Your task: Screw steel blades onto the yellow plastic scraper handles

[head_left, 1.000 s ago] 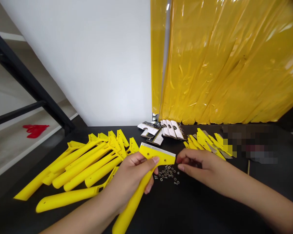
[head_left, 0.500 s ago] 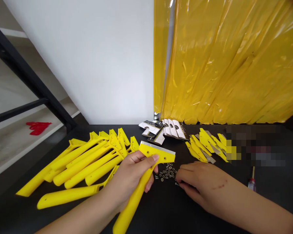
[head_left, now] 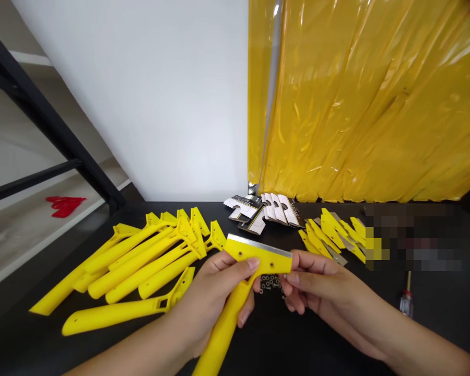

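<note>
Left hand curled shut round the yellow plastic scraper neck; right hand pinches the head's end, thumb over fingers. Steel blade sits along the head's edge, screw holes unfilled, above loose washers.

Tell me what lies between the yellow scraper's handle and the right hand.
Small metal washers lie between the scraper's handle and right hand, in the head view.

The left hand and right hand are bare and slim-fingered, on 2 bare forearms; the fingernails look short and unpainted, though they show small here.
</note>
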A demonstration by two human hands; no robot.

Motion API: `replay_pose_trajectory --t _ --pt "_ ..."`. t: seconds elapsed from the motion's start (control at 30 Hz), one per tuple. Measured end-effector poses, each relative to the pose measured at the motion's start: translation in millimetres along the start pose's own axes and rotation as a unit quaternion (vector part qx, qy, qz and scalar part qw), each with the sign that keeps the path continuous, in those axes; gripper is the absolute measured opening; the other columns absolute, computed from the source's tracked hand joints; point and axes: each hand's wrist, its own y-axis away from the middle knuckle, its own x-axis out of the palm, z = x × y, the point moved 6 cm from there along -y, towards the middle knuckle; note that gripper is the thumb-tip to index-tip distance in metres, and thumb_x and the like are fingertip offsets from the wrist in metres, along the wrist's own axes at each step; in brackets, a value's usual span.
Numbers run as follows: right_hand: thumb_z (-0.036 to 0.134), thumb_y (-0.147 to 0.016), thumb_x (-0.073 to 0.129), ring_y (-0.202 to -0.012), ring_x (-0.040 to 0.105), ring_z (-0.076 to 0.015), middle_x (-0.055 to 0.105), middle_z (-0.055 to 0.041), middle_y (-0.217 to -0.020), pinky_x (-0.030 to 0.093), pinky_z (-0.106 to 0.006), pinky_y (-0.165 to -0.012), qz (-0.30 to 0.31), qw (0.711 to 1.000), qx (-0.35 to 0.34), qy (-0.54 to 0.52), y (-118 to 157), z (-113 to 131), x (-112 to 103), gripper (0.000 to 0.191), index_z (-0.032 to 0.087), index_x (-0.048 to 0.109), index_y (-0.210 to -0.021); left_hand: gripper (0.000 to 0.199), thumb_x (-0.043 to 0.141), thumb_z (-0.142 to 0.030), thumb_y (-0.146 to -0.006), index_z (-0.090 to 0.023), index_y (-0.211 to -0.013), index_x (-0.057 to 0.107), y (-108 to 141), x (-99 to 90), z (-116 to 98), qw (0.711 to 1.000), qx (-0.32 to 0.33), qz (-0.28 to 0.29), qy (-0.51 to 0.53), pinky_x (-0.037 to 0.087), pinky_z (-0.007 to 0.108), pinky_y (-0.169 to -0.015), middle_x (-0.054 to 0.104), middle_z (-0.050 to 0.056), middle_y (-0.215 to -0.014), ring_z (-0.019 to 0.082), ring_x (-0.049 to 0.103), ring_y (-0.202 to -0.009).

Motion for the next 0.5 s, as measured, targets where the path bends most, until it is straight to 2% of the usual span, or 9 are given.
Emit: replay_pose_trajectory --t 0.17,0.23,0.3,0.37,0.5 --pt "0.03 -0.093 0.076 -0.075 0.062 -0.0129 0.072 -0.0023 -0.089 0.048 -0.028 -0.075 -0.016 1.0 0.004 -0.021 -2 -3 -2 0.014 0.018 0.07 -0.087 0.037 0.07 -0.041 -0.095 -0.015 -0.069 0.065 -3 -2.9 -2 1.0 0.003 -0.007 -0.021 0.032 0.019 -0.043 0.057 -0.001 -0.049 0.007 0.047 -0.035" --pt "0.033 -0.093 0.075 -0.072 0.061 -0.0132 0.071 -0.0008 -0.085 0.047 -0.029 -0.074 -0.039 0.999 -0.002 0.033 -5 -3 -8 0.016 0.019 0.069 -0.087 0.037 0.069 -0.043 -0.095 -0.016 -0.07 0.064 -4 -5.7 -1 0.999 0.0 -0.021 -0.029 0.031 0.02 -0.043 0.055 -0.001 -0.046 0.008 0.046 -0.035" --pt "0.035 -0.094 0.072 -0.068 0.058 -0.0136 0.068 0.0011 -0.079 0.045 -0.029 -0.069 -0.068 0.985 -0.021 0.156 -7 -1 -14 0.015 0.021 0.069 -0.088 0.039 0.067 -0.046 -0.095 -0.017 -0.07 0.064 -5 -8.6 2 0.999 -0.011 -0.033 -0.041 0.03 0.02 -0.044 0.053 -0.001 -0.042 0.009 0.044 -0.036" --pt "0.033 -0.097 0.066 -0.073 0.06 -0.016 0.069 0.0006 -0.082 0.045 -0.03 -0.07 -0.08 0.946 -0.056 0.31 -7 2 -15 0.012 0.023 0.07 -0.092 0.041 0.066 -0.049 -0.095 -0.017 -0.071 0.064 -5 -9.9 3 0.998 -0.022 -0.034 -0.053 0.029 0.021 -0.045 0.053 0.0 -0.041 0.009 0.044 -0.037" --pt "0.017 -0.099 0.057 -0.097 0.063 -0.0202 0.071 -0.0021 -0.103 0.047 -0.035 -0.087 -0.012 0.833 -0.168 0.527 0 5 7 0.018 0.027 0.072 -0.103 0.041 0.066 -0.051 -0.095 -0.017 -0.072 0.063 -5 -10.6 1 0.997 -0.016 -0.039 -0.061 0.03 0.022 -0.048 0.054 0.0 -0.041 0.009 0.043 -0.039"
